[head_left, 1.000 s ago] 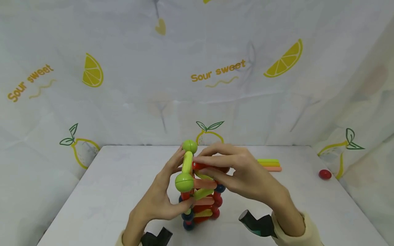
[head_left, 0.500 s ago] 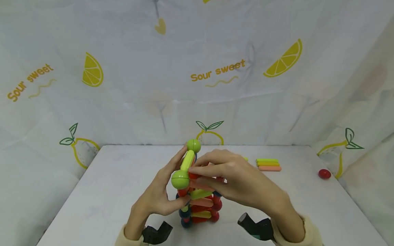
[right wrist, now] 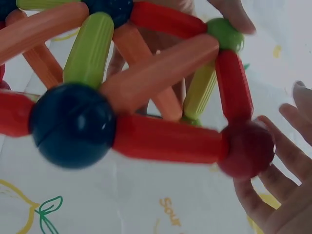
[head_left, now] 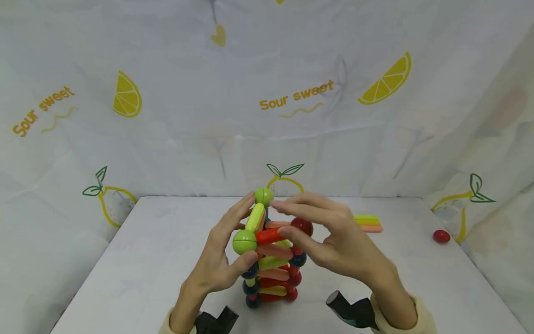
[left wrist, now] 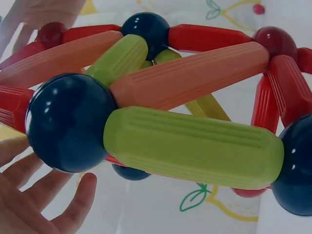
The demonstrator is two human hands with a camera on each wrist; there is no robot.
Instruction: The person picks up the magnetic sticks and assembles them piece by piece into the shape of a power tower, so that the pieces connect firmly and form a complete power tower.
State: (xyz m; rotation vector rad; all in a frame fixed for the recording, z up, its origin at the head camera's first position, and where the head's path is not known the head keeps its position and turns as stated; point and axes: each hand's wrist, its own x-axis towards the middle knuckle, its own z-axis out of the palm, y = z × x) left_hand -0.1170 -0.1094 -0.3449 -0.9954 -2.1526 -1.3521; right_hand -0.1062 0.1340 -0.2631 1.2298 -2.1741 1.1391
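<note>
A tall tower of magnetic building rods and balls (head_left: 273, 263) stands between both hands, with blue, red and green balls at its joints. Along its left side, my left hand (head_left: 219, 253) rests with fingers spread, its thumb just below the front green ball (head_left: 244, 242). Another green ball (head_left: 264, 197) tops the far corner. A red rod (head_left: 268, 235) bridges the front green ball and a dark red ball (head_left: 302, 226). Around that ball my right hand (head_left: 333, 227) stands with loose fingers, fingertips close to it in the right wrist view, where the red ball (right wrist: 247, 148) shows plainly.
Several yellow and salmon rods (head_left: 367, 222) lie side by side at the back right of the white table (head_left: 125, 269). A single red ball (head_left: 441, 236) lies near the right edge. A printed cloth (head_left: 187, 93) hangs behind.
The right hand has let go of the red rod, which now spans to the front green ball. Its fingers have spread apart. The tower top has shifted slightly.
</note>
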